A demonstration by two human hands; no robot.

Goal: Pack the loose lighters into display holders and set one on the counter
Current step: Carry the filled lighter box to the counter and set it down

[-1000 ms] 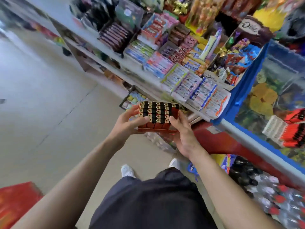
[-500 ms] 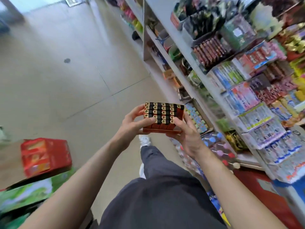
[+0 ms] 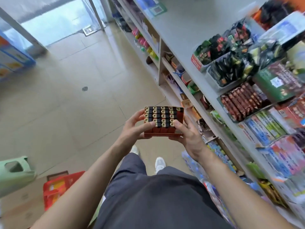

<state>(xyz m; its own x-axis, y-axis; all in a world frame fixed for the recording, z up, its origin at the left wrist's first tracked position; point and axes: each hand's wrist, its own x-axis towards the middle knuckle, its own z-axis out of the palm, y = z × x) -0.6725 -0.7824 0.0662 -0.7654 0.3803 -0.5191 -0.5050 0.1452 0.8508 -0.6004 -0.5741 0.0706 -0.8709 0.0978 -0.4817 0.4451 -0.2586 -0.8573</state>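
Observation:
A red display holder [image 3: 162, 134] full of several lighters [image 3: 162, 115] with black and gold tops is carried in front of me at waist height. My left hand [image 3: 135, 128] grips its left side, thumb lying over the front lighters. My right hand [image 3: 186, 134] grips its right side, thumb on the top row near the front. The grey counter [image 3: 181, 27] stretches along the right, its near part crowded with snack boxes and its far part bare.
Shelves of small goods [image 3: 178, 76] run under the counter on the right. A red box [image 3: 59, 187] and a green stool [image 3: 14, 172] stand at lower left. Tiled floor [image 3: 74, 96] opens ahead toward a glass door [image 3: 54, 22].
The view has swung left along the counter as I walk, and the far bare counter and the door have come into sight. Both hands keep the same hold on the holder.

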